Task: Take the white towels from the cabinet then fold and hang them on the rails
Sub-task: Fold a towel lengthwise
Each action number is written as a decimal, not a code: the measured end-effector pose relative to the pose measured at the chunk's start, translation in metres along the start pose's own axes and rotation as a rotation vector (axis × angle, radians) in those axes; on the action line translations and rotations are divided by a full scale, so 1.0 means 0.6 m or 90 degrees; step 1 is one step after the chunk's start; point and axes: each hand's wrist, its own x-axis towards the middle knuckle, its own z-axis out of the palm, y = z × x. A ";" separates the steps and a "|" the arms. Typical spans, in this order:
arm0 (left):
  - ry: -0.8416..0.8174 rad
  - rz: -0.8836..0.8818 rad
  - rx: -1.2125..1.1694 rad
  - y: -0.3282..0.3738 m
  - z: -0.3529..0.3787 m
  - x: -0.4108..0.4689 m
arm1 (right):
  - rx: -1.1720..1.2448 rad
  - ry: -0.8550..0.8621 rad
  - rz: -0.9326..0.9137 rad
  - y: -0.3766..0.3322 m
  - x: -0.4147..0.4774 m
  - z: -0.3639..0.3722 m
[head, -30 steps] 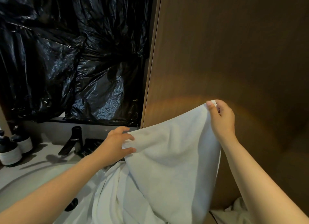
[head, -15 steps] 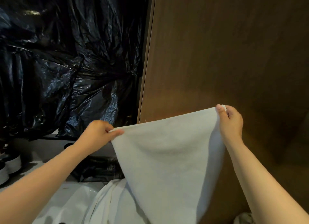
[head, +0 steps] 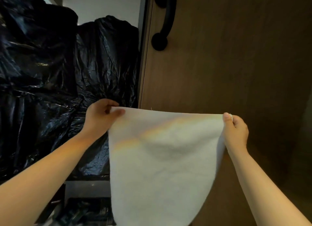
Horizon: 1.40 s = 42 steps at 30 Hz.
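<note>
Hanging white towel (head: 162, 158), top corners pinched — left hand (head: 99, 117), right hand (head: 236, 129)

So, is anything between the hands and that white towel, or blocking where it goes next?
Nothing: the left hand and right hand each pinch a top corner of the white towel, spread before the wooden door. No rail is in view, so the way to it cannot be judged.

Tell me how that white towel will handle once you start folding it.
Probably floppy: the white towel hangs limp from the left hand and right hand, dimpled in the middle. Likely light, since pinched corners alone carry it. It seems unlikely to slip, as the cloth looks soft and napped.
</note>
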 end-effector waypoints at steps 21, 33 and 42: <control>-0.097 -0.041 0.134 -0.039 0.018 -0.036 | -0.192 -0.071 0.091 0.052 -0.054 0.025; -0.058 -0.187 0.025 -0.031 0.032 -0.075 | -0.085 -0.049 0.020 0.044 -0.107 0.016; -0.095 -0.259 -0.208 0.022 0.033 -0.102 | 0.109 -0.095 0.015 -0.042 -0.131 0.016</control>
